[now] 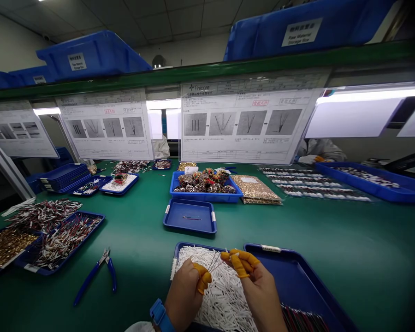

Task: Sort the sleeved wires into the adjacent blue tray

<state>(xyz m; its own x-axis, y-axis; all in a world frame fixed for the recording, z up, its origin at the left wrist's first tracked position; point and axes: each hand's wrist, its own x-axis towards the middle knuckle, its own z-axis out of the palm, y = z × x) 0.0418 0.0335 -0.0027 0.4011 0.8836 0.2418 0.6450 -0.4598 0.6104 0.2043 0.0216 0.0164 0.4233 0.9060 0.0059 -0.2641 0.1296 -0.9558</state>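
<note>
My left hand (188, 295) and my right hand (252, 286) are raised close together above a blue tray (183, 246) heaped with short white tubes (221, 295). Both hands wear yellow finger cots. A small bunch of thin dark wires (214, 261) runs between the fingertips of my two hands, and each hand seems to pinch it. A blue band circles my left wrist. Another blue tray (293, 276) lies next to my right hand.
Blue-handled side cutters (102, 275) lie on the green bench (134, 240) left of my hands. Wire-filled blue trays (60, 242) stand further left, and a blue tray of coloured bundles (204, 186) stands ahead. Instruction sheets (245, 120) hang beyond, under a shelf. A co-worker's white sleeve (318, 152) shows far right.
</note>
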